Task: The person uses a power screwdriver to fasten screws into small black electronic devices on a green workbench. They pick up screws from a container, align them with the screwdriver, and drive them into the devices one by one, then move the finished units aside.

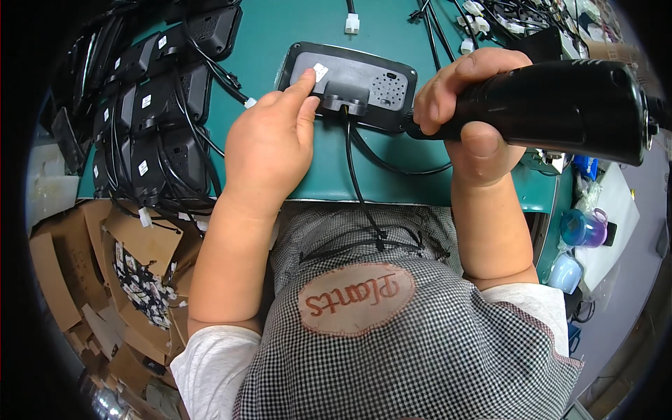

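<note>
We pressed our left hand (269,143) flat, fingers together, on the black device housing (348,85) lying back-up on the green bench (301,28), while our right hand (465,115) was clamped around a black electric screwdriver (560,105) angled at its right edge.

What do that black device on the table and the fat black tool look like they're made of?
The device looks like moulded plastic, matt black: rounded corners and a grille of small holes. The tool in the right hand seems hard plastic too, with a slight sheen along its barrel. The table has a smooth teal top, possibly a rubber mat.
</note>
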